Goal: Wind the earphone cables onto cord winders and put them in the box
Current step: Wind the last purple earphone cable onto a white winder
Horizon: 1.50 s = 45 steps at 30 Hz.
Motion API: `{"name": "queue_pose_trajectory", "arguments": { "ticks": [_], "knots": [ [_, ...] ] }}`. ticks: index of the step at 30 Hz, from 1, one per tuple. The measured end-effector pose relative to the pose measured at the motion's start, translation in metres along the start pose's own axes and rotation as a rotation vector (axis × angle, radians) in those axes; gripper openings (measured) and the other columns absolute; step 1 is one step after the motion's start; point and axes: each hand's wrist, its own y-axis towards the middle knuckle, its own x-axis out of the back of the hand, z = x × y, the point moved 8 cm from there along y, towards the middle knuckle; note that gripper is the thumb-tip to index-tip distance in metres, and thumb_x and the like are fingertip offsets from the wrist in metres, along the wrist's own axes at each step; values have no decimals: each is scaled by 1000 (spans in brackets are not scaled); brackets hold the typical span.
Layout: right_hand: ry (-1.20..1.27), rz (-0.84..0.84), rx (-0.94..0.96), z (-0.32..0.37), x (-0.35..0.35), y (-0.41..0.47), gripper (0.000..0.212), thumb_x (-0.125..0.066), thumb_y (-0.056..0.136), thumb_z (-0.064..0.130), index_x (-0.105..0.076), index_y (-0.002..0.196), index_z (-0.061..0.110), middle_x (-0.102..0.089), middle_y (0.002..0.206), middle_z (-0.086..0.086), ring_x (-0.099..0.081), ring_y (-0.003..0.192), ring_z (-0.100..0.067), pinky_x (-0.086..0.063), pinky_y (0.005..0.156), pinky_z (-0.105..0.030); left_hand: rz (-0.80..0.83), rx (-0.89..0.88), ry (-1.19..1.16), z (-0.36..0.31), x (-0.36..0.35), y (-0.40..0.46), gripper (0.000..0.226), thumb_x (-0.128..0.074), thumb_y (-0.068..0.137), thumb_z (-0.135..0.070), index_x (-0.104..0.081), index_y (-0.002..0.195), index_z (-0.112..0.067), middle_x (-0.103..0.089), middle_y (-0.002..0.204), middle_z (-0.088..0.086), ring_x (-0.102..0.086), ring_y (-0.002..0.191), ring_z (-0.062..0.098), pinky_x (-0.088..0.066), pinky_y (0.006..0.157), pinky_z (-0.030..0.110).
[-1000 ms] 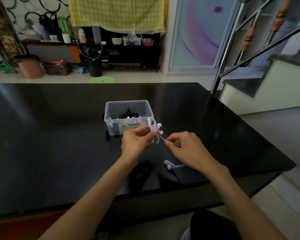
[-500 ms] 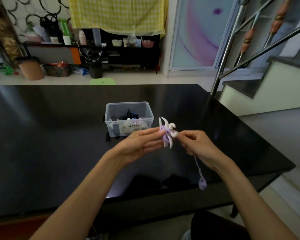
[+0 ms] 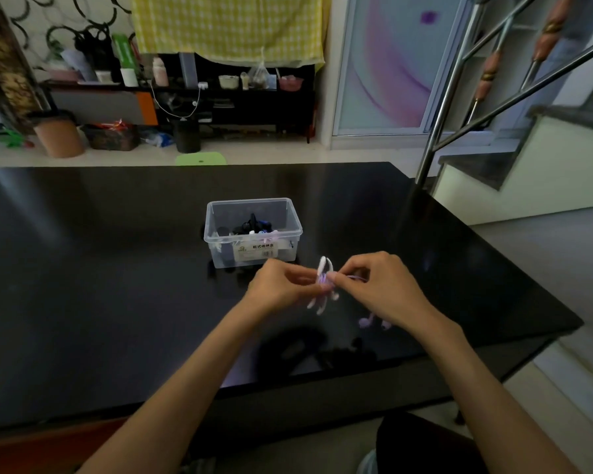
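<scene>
— Two hands meet above the black table [image 3: 117, 268], just in front of the clear plastic box [image 3: 253, 232]. What is between them?

— A white cord winder [image 3: 323, 285] with curved prongs sticking up and down. The left hand [image 3: 281, 285] pinches it from the left side, fingertips curled onto its middle.

— And the other grip?

— The right hand [image 3: 384, 289] has its thumb and forefinger closed on the thin purple earphone cable [image 3: 356, 277], right beside the winder. A short loop of the cable shows past the fingers, and some purple turns sit at the winder's centre.

— Where are the earbuds?

— The purple earbuds [image 3: 367, 322] hang below the right hand, near the table surface. I cannot tell whether they touch it; they are blurred.

— What is in the box?

— Dark, white and pale items lie on its bottom, too small to make out singly. It has no lid on and a white label [image 3: 255, 250] on its near wall. It stands on the table, apart from both hands.

— Anything behind?

— A low dark shelf [image 3: 240, 97] with cups and bottles, a yellow checked cloth [image 3: 226, 25] hanging above it, and a metal stair railing [image 3: 452, 94] on the right.
</scene>
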Motion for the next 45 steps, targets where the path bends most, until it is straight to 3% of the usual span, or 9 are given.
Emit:
{"name": "queue_pose_trajectory", "arguments": {
  "ticks": [5,10,16,21,25,30,33,40,45],
  "knots": [
    [240,222,4,-11,-6,-2,26,-72,74,46,-75,78,20,-60,54,7,-49,47,-5,-38,43,-17,481,196,8,1,-13,-19,33,-71,80,-30,-69,112,-24,-73,102,-3,-69,93,7,-54,79,21],
    [468,423,-47,-13,-25,-3,31,-68,64,53,-72,69,23,-60,79,-12,-50,70,-17,-44,65,-24,633,151,-228,-7,-15,-29,30,-66,79,-21,-71,109,-19,-72,104,5,-67,96,16,-52,89,27],
    [1047,197,-151,-11,-29,16,22,-53,91,29,-62,88,10,-38,59,0,-31,48,-5,-27,42,-15,275,93,-703,-20,-4,-13,29,-64,74,-23,-72,102,-19,-73,100,4,-71,89,12,-56,79,21],
    [661,-103,-199,-21,-18,18,22,-55,94,24,-67,98,6,-49,58,0,-39,43,-4,-31,38,-15,-53,149,-966,-4,-14,-3,28,-65,85,-20,-68,112,-14,-73,102,2,-70,88,8,-56,76,16],
    [149,-197,-91,-17,-15,20,26,-57,90,40,-74,94,21,-72,80,3,-67,78,-14,-55,74,-37,-295,148,-1058,7,-7,-5,23,-69,81,-14,-70,104,-9,-74,96,6,-71,85,11,-57,68,17],
    [-213,-132,-35,-4,-23,16,20,-53,91,37,-68,101,28,-70,91,-1,-65,87,-24,-54,77,-44,-540,27,-602,11,10,-10,15,-78,75,-25,-73,88,-27,-74,88,-6,-68,93,8,-53,85,26],
    [-288,-142,-12,3,-13,12,20,-51,93,35,-69,102,29,-70,90,2,-64,87,-18,-51,85,-38,-573,-78,-192,-4,16,-15,8,-75,77,-36,-74,85,-36,-73,81,-15,-65,84,-4,-49,78,22],
    [-265,82,31,-5,-7,7,12,-70,79,40,-73,88,33,-68,80,7,-63,76,-7,-56,73,-33,-42,29,283,-2,-4,3,27,-76,74,-41,-74,99,-30,-71,80,-13,-63,80,-1,-49,71,19],
    [61,377,0,-6,-14,-3,8,-78,74,21,-76,81,20,-73,83,-3,-64,68,-4,-54,62,-16,575,305,138,11,-39,-22,30,-69,84,-20,-68,114,-17,-70,93,2,-66,85,9,-53,83,18]
  ]
}}
